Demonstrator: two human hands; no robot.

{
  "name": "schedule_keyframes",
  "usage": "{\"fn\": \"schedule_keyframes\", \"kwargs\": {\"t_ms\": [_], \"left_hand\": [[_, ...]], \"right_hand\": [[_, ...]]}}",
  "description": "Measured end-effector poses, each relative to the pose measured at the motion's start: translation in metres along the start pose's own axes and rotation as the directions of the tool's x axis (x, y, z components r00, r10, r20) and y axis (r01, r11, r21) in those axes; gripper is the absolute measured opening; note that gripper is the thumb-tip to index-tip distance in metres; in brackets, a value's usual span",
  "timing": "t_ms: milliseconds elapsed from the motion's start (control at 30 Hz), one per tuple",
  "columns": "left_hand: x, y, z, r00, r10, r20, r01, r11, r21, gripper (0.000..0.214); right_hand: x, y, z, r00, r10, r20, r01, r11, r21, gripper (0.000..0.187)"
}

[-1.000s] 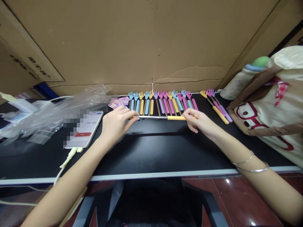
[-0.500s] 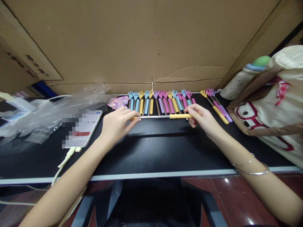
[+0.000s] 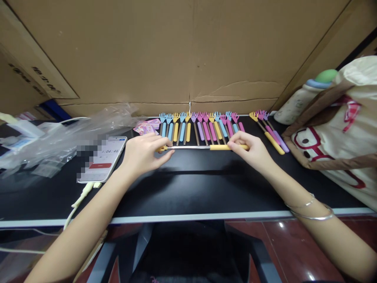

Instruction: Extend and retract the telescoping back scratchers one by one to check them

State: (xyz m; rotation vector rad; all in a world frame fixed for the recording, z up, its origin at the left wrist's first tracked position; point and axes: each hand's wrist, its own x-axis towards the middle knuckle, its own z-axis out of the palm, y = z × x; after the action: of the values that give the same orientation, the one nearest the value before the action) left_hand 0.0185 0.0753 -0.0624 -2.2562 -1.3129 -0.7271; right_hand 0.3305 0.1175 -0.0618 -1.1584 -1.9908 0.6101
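I hold a yellow telescopic back scratcher crosswise above the black table, its metal rod drawn out. My left hand is closed on the claw end at the left. My right hand pinches the yellow grip at the right. Just behind it lies a row of several short scratchers in blue, yellow, purple and pink, claws pointing away from me. A smaller group of three scratchers lies slanted to the right of the row.
A phone on a white cable lies at the left beside crumpled clear plastic bags. Pink cards sit by the row's left end. A cream tote bag and a bottle stand at the right. Cardboard walls the back.
The scratcher's rod has been drawn out a little further: my right hand moved slightly right with the yellow grip, and my left hand shifted slightly left.
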Motion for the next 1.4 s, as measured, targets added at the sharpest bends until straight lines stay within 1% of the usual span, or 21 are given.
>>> {"fn": "schedule_keyframes", "kwargs": {"t_ms": [67, 167, 267, 400, 533, 633, 833, 1000, 1100, 1167, 1267, 1400], "left_hand": [[0.000, -0.001, 0.000, 1.000, 0.006, -0.007, -0.006, 1.000, 0.003, 0.022], [0.000, -0.003, 0.001, 1.000, 0.020, 0.007, -0.020, 1.000, 0.000, 0.025], [-0.001, -0.006, 0.003, 0.999, 0.046, 0.012, -0.046, 0.999, 0.007, 0.027], [-0.002, -0.008, 0.003, 0.995, 0.097, -0.022, -0.096, 0.994, 0.048, 0.026], [-0.003, -0.007, 0.001, 0.984, 0.159, -0.074, -0.150, 0.982, 0.114, 0.025], [-0.003, -0.006, 0.001, 0.984, 0.163, -0.071, -0.153, 0.980, 0.129, 0.026], [-0.002, -0.007, 0.003, 0.986, 0.167, -0.026, -0.164, 0.982, 0.097, 0.031], [-0.002, -0.011, 0.005, 0.979, 0.195, -0.052, -0.193, 0.980, 0.037, 0.027], [-0.001, -0.012, 0.006, 0.981, 0.188, -0.053, -0.189, 0.982, -0.018, 0.029], [-0.001, -0.013, 0.007, 0.985, 0.168, -0.029, -0.169, 0.984, -0.054, 0.032], [-0.002, -0.013, 0.007, 0.991, 0.131, 0.016, -0.129, 0.987, -0.091, 0.035], [-0.002, -0.014, 0.008, 0.992, 0.111, 0.056, -0.103, 0.987, -0.120, 0.037]], "right_hand": [[0.001, 0.001, -0.001, 0.999, 0.042, 0.035, -0.045, 0.993, 0.108, 0.035], [0.002, 0.002, -0.002, 0.989, 0.115, 0.093, -0.135, 0.957, 0.256, 0.041], [0.002, 0.002, -0.002, 0.977, 0.134, 0.164, -0.186, 0.915, 0.357, 0.045], [0.002, 0.006, -0.003, 0.956, 0.150, 0.253, -0.245, 0.884, 0.399, 0.046], [0.003, 0.010, -0.005, 0.913, 0.165, 0.374, -0.327, 0.845, 0.424, 0.045], [0.003, 0.012, -0.005, 0.906, 0.166, 0.390, -0.335, 0.843, 0.421, 0.044], [0.003, 0.012, -0.002, 0.944, 0.149, 0.293, -0.256, 0.892, 0.372, 0.043], [0.001, 0.005, 0.000, 0.969, 0.122, 0.214, -0.188, 0.927, 0.325, 0.041], [0.000, 0.002, 0.001, 0.980, 0.092, 0.175, -0.144, 0.940, 0.310, 0.037], [0.000, 0.001, 0.001, 0.988, 0.052, 0.142, -0.090, 0.959, 0.270, 0.033], [-0.001, 0.000, -0.001, 0.995, -0.026, 0.097, 0.011, 0.988, 0.157, 0.027], [-0.001, -0.001, -0.003, 0.987, -0.149, 0.067, 0.148, 0.989, 0.009, 0.020]]}}
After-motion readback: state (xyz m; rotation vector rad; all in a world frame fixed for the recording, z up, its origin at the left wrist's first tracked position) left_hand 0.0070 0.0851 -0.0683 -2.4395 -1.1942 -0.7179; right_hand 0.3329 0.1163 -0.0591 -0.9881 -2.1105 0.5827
